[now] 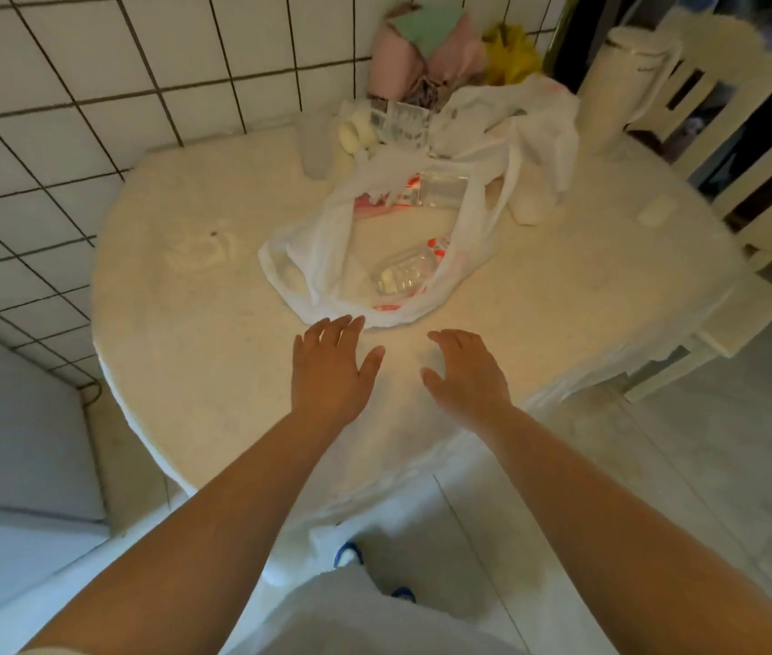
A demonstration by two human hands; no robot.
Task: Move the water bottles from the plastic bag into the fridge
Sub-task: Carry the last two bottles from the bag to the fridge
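The left hand [329, 359] hovers over the table [176, 333] with fingers spread and straight, holding nothing, its fingertips just short of the plastic bag [322, 257]. Inside the bag's open mouth, beyond both hands, lies a near water bottle [405, 271] on its side; a far water bottle [440, 191] lies deeper in. The right hand [466, 371] hovers empty, fingers relaxed.

Bare table [213, 371] between both hands and the plastic bag [322, 257]; bag mouth faces them, unblocked. 2 bottles inside: near one [405, 274] exposed, far one [440, 191] probably part-covered by bag folds. Clutter [388, 125] crowds the back; chair [724, 134] right.
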